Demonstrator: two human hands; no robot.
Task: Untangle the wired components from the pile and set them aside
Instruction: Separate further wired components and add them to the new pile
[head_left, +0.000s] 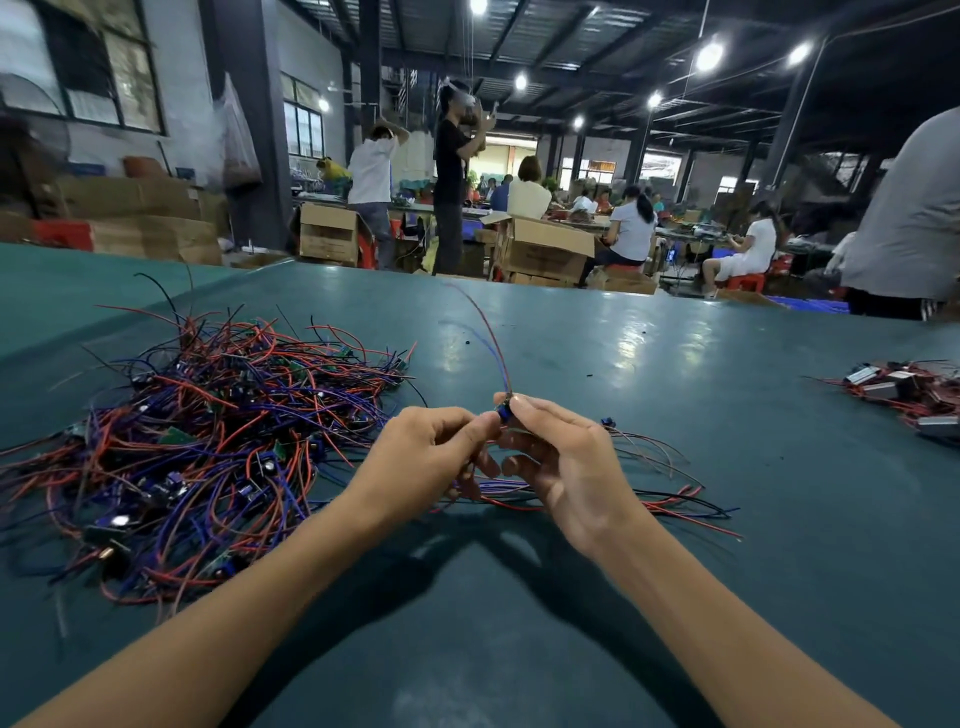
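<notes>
Between the hands: a small blue wired component (503, 413), lifted above the teal worktop (675, 364).
Left hand (421, 457): fingertips pinch the component's left side.
Right hand (561, 457): thumb and forefinger pinch its right side; red and blue leads (491, 338) arc up and away.
Left of the hands: tangled pile of red, blue and black wires with small boards (197, 441).
Under and right of the hands: loose freed leads (649, 499).
Far right: set-aside boxed units (904, 395).
Doing it well: probably hold the body steady, draw leads out slowly along their length, stop at any snag.
</notes>
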